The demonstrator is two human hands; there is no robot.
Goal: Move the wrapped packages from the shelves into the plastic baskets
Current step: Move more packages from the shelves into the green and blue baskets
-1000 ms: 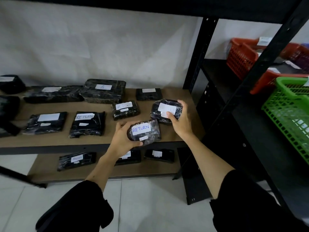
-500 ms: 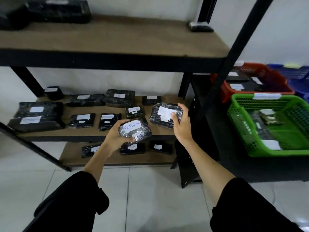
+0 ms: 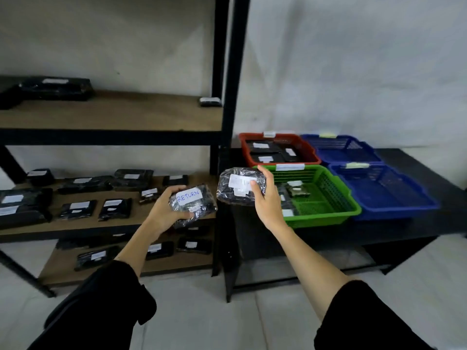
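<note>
Head view: the right hand (image 3: 268, 200) grips one wrapped package (image 3: 240, 189) just left of the green basket (image 3: 326, 210), at its near left corner, so the drop lies a short way to the right. Farther left, over the shelf (image 3: 83, 226) edge, the left hand (image 3: 165, 210) holds the package marked RETURN (image 3: 193, 202)

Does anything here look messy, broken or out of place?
Nothing stands out. Each hand, left hand and right hand, holds a wrapped package intact; the other packages lie flat on the shelves, and the green basket sits level.
</note>
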